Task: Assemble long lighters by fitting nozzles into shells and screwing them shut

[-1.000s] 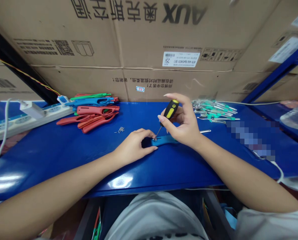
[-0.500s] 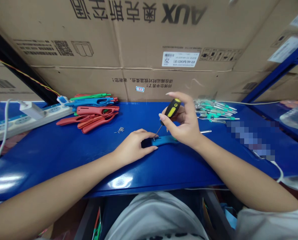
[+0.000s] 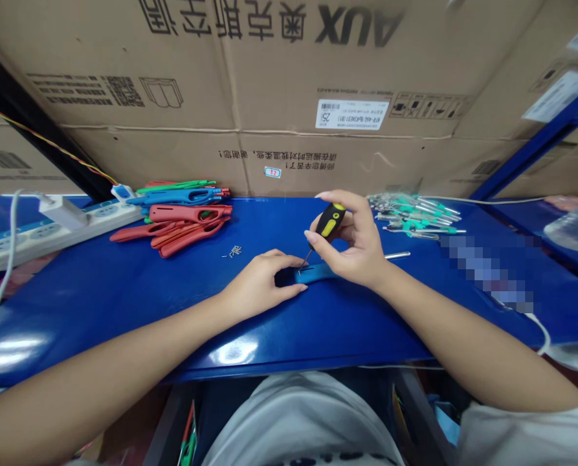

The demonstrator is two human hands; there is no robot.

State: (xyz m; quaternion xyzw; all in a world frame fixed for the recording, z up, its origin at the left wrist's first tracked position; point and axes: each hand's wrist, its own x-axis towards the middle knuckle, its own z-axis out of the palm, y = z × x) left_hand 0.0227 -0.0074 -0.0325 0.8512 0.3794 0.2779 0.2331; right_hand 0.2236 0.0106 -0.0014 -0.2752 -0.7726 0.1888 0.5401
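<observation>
My right hand (image 3: 359, 246) grips a short black and yellow screwdriver (image 3: 331, 221). The screwdriver's shaft slants down to the left, and its tip is at a small silver screw in a blue plastic lighter handle (image 3: 316, 274). The handle lies flat on the blue table, its right part hidden under my right hand. A silver metal rod (image 3: 398, 255) sticks out on the far side of that hand. Closed round the left end of the handle, my left hand (image 3: 254, 281) has thumb and fingers along its two sides. Several loose screws (image 3: 235, 251) lie just beyond my left hand.
Red, blue and green lighter handles (image 3: 186, 230) are piled at the back left beside a white power strip (image 3: 50, 233). Several silver rods with green parts (image 3: 419, 217) lie at the back right. A large cardboard box (image 3: 279, 77) stands along the table's rear.
My right hand and the screwdriver have come slightly down and left, the screwdriver now tilted more. My left hand and the lighter handle stay in place.
</observation>
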